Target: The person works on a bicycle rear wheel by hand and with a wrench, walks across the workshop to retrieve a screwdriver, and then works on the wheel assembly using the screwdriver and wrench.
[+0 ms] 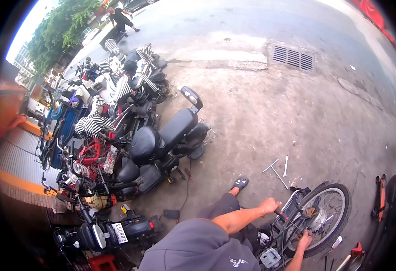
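My left hand [269, 206] is closed around the handle of what looks like a red-and-black screwdriver [283, 215], which points down toward the wheel's middle. Low beside the hub [319, 221], my right hand [304, 240] has its fingers bent together. Whatever it grips there is too small to make out. Both hands are at a spoked wheel [347, 203] with a black tyre, part of a bike lying or leaning on the ground. A grey pedal [270, 258] shows near my right forearm.
A T-handled wrench [275, 174] and a spanner [286, 166] lie on the concrete beyond the wheel. A black scooter [175, 131] and several other bikes stand at left. Red-handled tools [357, 249] are at lower right. A person [120, 20] is far off by the road.
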A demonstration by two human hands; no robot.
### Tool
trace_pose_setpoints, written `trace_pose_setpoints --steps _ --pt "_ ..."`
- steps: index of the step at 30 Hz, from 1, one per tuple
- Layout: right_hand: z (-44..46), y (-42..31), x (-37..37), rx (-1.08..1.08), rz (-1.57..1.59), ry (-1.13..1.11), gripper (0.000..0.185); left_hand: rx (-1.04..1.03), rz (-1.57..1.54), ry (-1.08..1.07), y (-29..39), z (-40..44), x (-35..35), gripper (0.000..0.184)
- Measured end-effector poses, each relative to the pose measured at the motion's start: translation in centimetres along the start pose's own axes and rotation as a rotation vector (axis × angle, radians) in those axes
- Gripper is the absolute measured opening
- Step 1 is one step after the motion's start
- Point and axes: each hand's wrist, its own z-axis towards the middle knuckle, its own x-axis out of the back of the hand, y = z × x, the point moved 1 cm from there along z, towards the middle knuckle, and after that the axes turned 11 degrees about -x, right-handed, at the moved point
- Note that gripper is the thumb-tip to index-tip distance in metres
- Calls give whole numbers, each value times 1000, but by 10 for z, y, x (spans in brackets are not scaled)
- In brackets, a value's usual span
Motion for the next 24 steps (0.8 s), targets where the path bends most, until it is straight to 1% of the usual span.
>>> trace_pose_setpoints --steps 2,5,8,11,14,17,19,20,23,24 --pt "2 -1 -1 22 -12 7 16 -64 50 47 9 -11 2 56" --pt "-1 0 -3 6 15 -17 16 -174 -234 17 -12 -3 -2 56" --pt "-6 -7 -5 13 9 -15 15 -327 -13 258 -35 17 -18 57" --pt "-12 -10 -5 1 35 -10 15 -53 -1 44 6 -10 4 58" --pt "-11 -9 -6 19 29 8 16 6 -73 50 15 -17 5 56" --pt "-13 -6 -4 2 16 17 16 -101 -295 32 -4 -6 -3 53" --pt "-16 -7 -7 -18 26 18 16 -310 -150 143 -36 20 -14 52" --pt "-16 -8 -8 -21 35 22 17 -417 -79 196 -35 21 -16 51" --pt "-15 -8 -7 -34 70 21 17 109 -127 -79 -32 33 -9 57" --pt "-15 -8 -7 -38 88 19 17 120 -137 -83 -19 24 -3 52"
